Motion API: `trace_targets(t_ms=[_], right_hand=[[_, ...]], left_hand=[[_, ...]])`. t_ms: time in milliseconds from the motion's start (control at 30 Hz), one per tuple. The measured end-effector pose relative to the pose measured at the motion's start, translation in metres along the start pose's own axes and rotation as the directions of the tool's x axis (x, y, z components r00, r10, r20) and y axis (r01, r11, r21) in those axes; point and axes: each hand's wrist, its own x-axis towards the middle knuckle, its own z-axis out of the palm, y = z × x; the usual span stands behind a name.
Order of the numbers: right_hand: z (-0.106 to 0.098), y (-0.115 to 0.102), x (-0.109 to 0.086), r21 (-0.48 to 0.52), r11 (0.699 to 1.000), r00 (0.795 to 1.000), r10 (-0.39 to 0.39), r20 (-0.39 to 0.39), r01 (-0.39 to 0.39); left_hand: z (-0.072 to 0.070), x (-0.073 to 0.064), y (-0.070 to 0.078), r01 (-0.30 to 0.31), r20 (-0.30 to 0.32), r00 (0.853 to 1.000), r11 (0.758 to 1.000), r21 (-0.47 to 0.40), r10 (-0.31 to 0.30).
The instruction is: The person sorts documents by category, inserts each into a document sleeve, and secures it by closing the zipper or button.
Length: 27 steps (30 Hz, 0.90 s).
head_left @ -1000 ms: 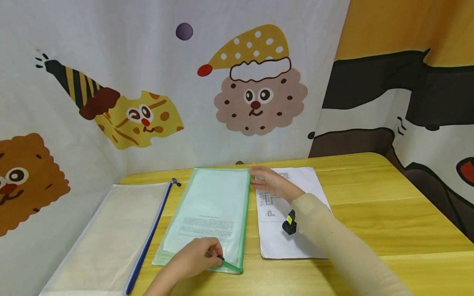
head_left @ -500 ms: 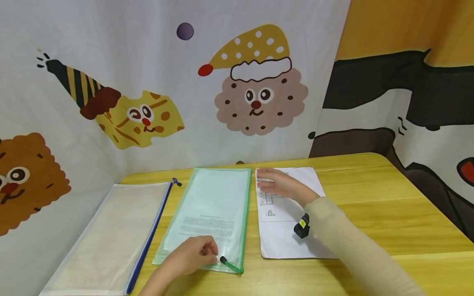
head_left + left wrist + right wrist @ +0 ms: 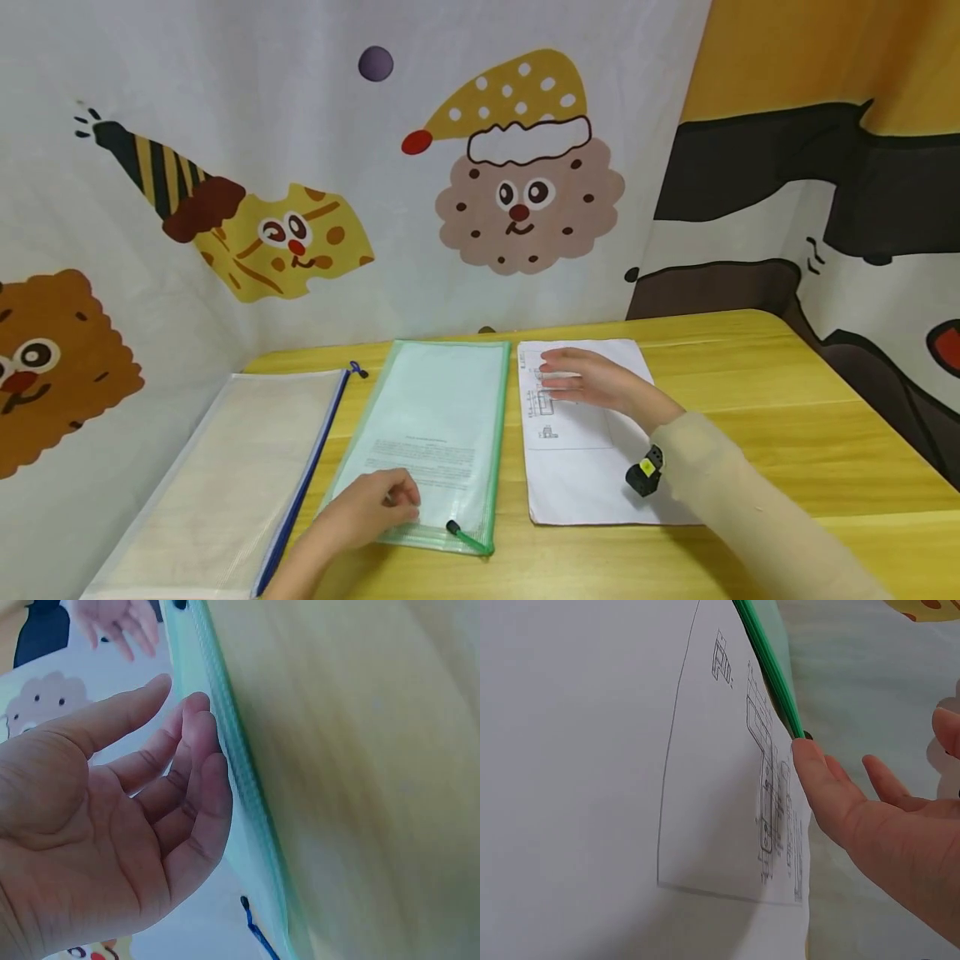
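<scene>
A green-edged zipper document pouch (image 3: 442,400) lies in the middle of the table with a printed sheet inside. Its green zipper pull (image 3: 468,537) with a black tip rests at the near right corner. My left hand (image 3: 371,510) is over the pouch's near left part, fingers loosely bent and holding nothing; the left wrist view shows the bare palm (image 3: 112,817). To the right is a stack of white paper (image 3: 577,483) with line drawings on the top sheet. Above its far half hovers my right hand (image 3: 592,379), fingers extended and nothing in them.
On the left lies a second zipper pouch (image 3: 225,475), whitish with a blue zipper edge and a blue pull (image 3: 357,368). The wooden table (image 3: 810,417) ends at a cartoon-printed curtain (image 3: 337,167). A small black camera (image 3: 645,472) sits on the right wrist.
My left hand has let go of the green zipper pull and drawn back left. My right hand has moved right from the pouch's far corner to over the paper. The pouch stays put.
</scene>
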Motion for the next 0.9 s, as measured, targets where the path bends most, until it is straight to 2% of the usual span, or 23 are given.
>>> trace_targets(t_ms=[167,300,500,667,800,900], right_hand=[[-0.009,0.001,-0.011,-0.017,1.0,1.0,-0.002,-0.023,0.002],[-0.016,0.003,-0.019,-0.021,1.0,1.0,-0.013,-0.022,0.012],[-0.026,0.005,-0.031,-0.028,0.999,0.999,-0.028,-0.018,0.027],[-0.035,0.007,-0.04,-0.046,0.999,0.999,-0.027,-0.025,0.026],[-0.04,0.007,-0.046,-0.071,0.997,0.999,-0.034,-0.031,0.032],[-0.042,0.008,-0.05,-0.085,0.996,0.999,-0.035,-0.035,0.032]], left_hand=[[-0.012,-0.003,-0.006,0.021,-0.021,1.0,0.998,-0.057,-0.022],[-0.024,-0.008,-0.01,0.067,-0.051,0.996,0.995,-0.078,-0.071],[-0.041,-0.017,-0.021,0.168,-0.125,0.977,0.984,-0.055,-0.174],[-0.055,-0.024,-0.038,0.192,-0.174,0.964,0.979,-0.065,-0.201],[-0.066,-0.028,-0.055,0.176,-0.196,0.959,0.971,-0.162,-0.207],[-0.073,-0.03,-0.068,0.201,-0.195,0.947,0.946,-0.253,-0.254]])
